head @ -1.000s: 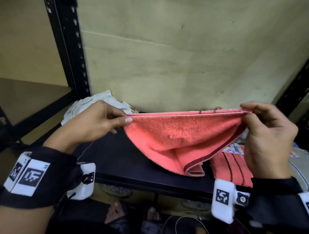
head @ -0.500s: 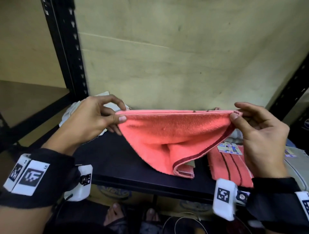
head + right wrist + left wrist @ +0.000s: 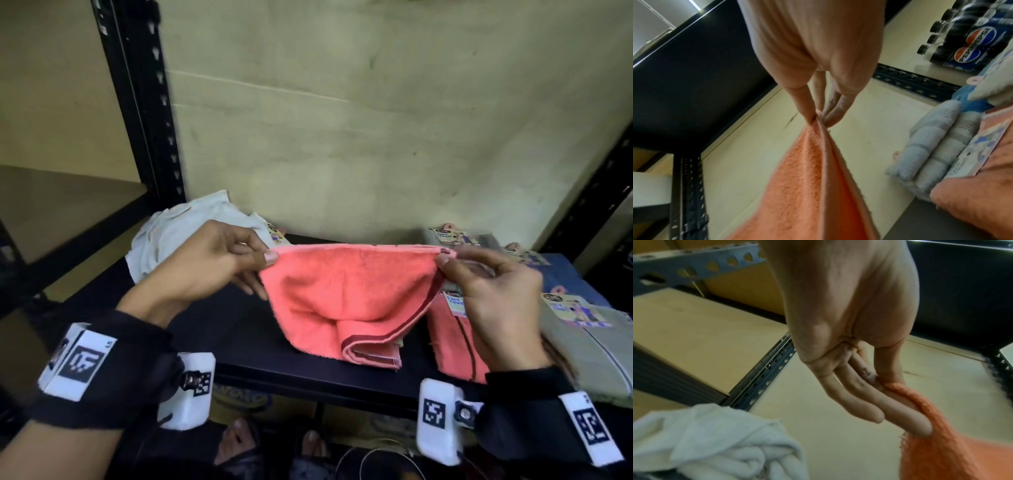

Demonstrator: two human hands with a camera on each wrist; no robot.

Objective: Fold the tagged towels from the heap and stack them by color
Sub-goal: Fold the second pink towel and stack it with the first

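Note:
A coral towel (image 3: 346, 294) hangs doubled over between my hands above the black shelf (image 3: 239, 335), its lower fold resting on the shelf. My left hand (image 3: 270, 257) pinches its left top corner between thumb and fingers; the same pinch shows in the left wrist view (image 3: 885, 386). My right hand (image 3: 443, 258) pinches the right top corner, seen again in the right wrist view (image 3: 818, 120). A folded coral towel (image 3: 452, 342) with a paper tag lies on the shelf under my right hand. A crumpled white towel heap (image 3: 185, 233) sits at the back left.
Folded grey towels (image 3: 596, 349) and a blue towel (image 3: 568, 284) with tags lie at the right. Black rack posts (image 3: 144, 102) stand at both sides, a wall (image 3: 376, 137) behind. A pack of cola bottles (image 3: 970, 40) stands beyond the rack.
Both hands have come closer together and lower, so the coral towel's top edge is shorter and its lower fold now rests on the shelf.

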